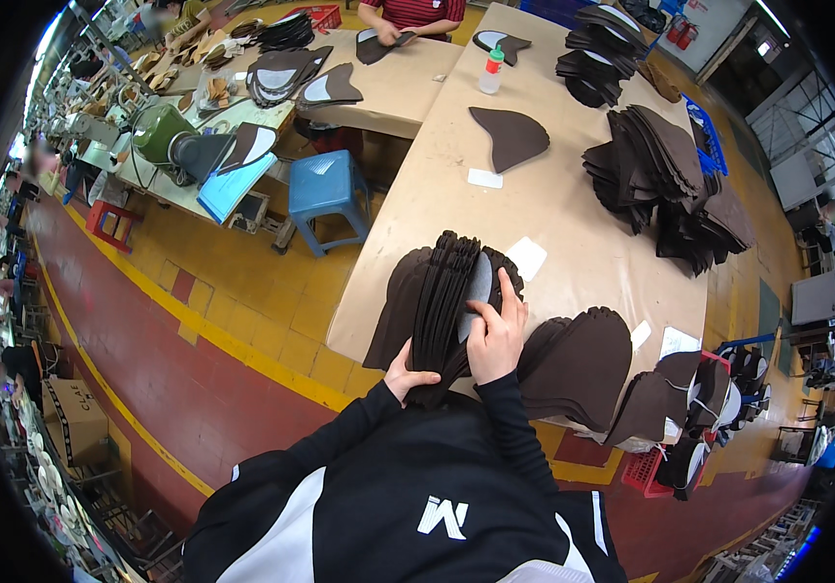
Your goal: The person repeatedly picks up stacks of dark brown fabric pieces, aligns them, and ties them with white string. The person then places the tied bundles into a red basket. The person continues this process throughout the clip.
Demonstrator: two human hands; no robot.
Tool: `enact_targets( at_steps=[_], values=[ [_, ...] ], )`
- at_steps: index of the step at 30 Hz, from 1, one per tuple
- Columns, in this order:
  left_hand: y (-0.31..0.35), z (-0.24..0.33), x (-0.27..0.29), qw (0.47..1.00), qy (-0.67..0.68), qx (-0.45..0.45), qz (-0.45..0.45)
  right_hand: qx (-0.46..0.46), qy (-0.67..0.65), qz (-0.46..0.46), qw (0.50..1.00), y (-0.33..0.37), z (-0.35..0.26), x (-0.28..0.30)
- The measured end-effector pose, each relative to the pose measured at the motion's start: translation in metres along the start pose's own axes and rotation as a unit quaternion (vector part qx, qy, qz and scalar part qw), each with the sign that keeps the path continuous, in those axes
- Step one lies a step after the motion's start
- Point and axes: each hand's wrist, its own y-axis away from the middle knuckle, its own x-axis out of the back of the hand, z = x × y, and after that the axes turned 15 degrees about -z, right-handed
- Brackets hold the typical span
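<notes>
A thick stack of dark brown, curved shoe-upper pieces (444, 291) stands on edge at the table's near end. My left hand (406, 375) grips its lower left side, with the thumb across the front. My right hand (497, 335) is at the stack's right side, one finger stretched up along the pieces and the others bent around them. Between the hands, the stack is parted and a grey lining face (477, 290) shows. More brown pieces (401, 296) lean behind it on the left. Close to my right wrist lies another fanned brown stack (582, 364).
The brown-covered table (417, 219) also carries large brown stacks (646, 165), a single piece (511, 138), a bottle (492, 70) and white paper slips (525, 258). A blue stool (328, 189) stands left. Red baskets (643, 473) sit lower right. A person (408, 19) works at the far side.
</notes>
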Motion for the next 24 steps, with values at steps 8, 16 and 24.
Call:
enact_targets(
  at_steps=[8,16,24],
  values=[
    [-0.001,-0.002,0.002,1.000,-0.002,-0.005,-0.003,-0.001,-0.025,0.028,0.999,-0.002,-0.011,0.003],
    [-0.002,-0.001,0.002,1.000,-0.004,-0.010,-0.006,-0.009,-0.095,0.068,0.993,-0.006,-0.014,-0.002],
    [-0.002,-0.007,0.007,1.000,-0.006,-0.015,0.003,0.005,-0.014,0.042,0.999,-0.006,-0.020,0.001]
  ],
)
